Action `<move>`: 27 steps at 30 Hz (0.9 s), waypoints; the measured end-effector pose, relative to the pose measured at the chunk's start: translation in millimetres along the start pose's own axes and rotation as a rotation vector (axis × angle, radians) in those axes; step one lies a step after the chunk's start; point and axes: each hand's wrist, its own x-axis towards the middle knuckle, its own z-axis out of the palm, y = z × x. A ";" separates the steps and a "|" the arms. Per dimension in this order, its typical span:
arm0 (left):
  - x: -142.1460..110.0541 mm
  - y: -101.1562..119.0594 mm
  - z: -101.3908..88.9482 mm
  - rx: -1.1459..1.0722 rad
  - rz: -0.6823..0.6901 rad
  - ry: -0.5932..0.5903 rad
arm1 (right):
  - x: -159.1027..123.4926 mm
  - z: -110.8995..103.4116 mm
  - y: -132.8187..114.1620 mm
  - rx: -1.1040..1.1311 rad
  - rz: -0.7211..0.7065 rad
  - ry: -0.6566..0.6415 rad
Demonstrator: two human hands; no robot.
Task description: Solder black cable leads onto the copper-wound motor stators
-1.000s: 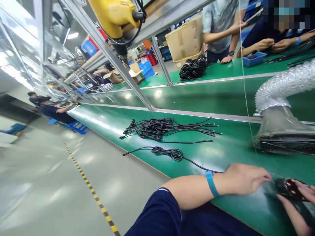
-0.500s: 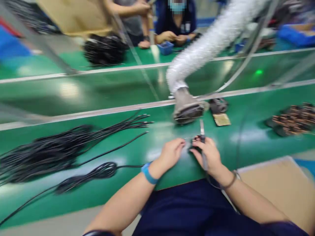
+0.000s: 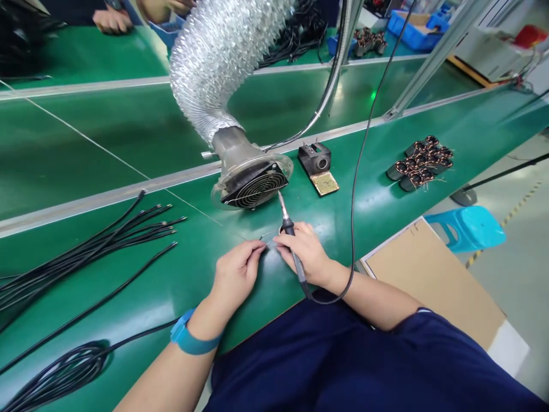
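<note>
My right hand [image 3: 306,253] grips a soldering iron [image 3: 287,224] like a pen, its tip pointing up toward the extractor fan [image 3: 253,186]. A black cord [image 3: 358,189] runs from the iron up and away. My left hand [image 3: 235,272], with a blue wrist strap [image 3: 189,339], pinches a thin wire [image 3: 268,241] just left of the right hand's fingers. Both hands rest on the green bench [image 3: 193,274]. A small part under the right fingers is mostly hidden.
A silver flexible duct [image 3: 214,63] feeds the fan. A soldering iron stand with sponge [image 3: 318,166] sits to its right. Several wound coils [image 3: 418,163] lie further right. Black cables [image 3: 86,246] spread at left. A cardboard sheet [image 3: 433,280] and blue stool [image 3: 465,229] stand at right. Another person's hand [image 3: 111,20] is across the belt.
The view has swung from the left end of the bench to straight over my hands. The iron now points up from my right hand; my left fingers pinch the thin wire.
</note>
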 end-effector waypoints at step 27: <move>-7.1 -0.3 -1.1 0.089 0.254 0.001 | -6.5 -11.4 -5.0 0.083 0.079 0.031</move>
